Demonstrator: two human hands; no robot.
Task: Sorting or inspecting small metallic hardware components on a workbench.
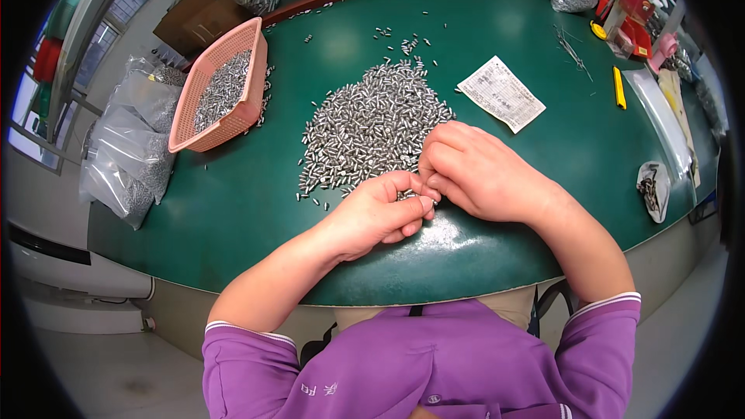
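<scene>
A big heap of small silver metal pins (372,124) lies on the green table mat (233,202). My left hand (376,213) rests at the heap's near edge with fingers curled and thumb against the fingertips. My right hand (473,171) sits right beside it, fingers bent down and touching the left fingertips at the heap's lower right edge. Both hands seem to pinch small pins, but the pins between the fingers are hidden. My purple sleeves show at the bottom.
A pink plastic basket (221,89) with more pins stands at the left. A printed paper slip (500,93) lies right of the heap. Clear bags of parts (128,151) hang off the table's left; a small bag (653,188), a yellow tool (618,87) and red items sit right.
</scene>
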